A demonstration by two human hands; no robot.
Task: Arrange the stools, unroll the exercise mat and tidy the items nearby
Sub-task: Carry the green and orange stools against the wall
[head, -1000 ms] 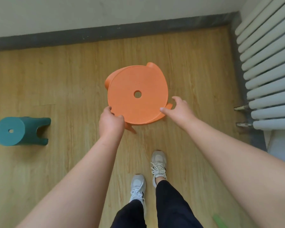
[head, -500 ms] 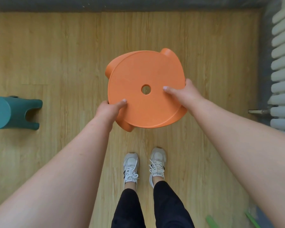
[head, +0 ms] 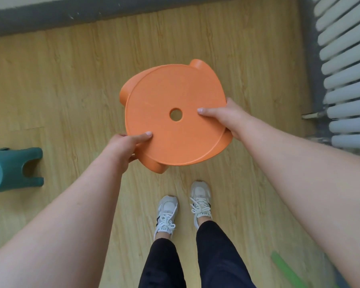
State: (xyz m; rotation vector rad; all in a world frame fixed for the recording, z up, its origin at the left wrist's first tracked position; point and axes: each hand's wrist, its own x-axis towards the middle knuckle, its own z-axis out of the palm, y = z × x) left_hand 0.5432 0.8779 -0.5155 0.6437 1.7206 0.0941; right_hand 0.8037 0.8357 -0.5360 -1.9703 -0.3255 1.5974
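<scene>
Work has barely begun: our left hand [head: 121, 148] and right hand [head: 227, 118] hold the orange stool [head: 175, 140], fingers clamped round its rim; the teal stool [head: 10, 169] lies toppled, mat unseen.

Home room, I'd say.
I see a wood-look floor [head: 50, 90], a grey skirting [head: 50, 15] and a white radiator [head: 347, 69] on the wall.

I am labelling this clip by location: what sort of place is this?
Probably a room in a home, near a corner: a wood-pattern floor, a white radiator at the right, and two small plastic seats, an orange stool and a green stool lying on its side.
</scene>
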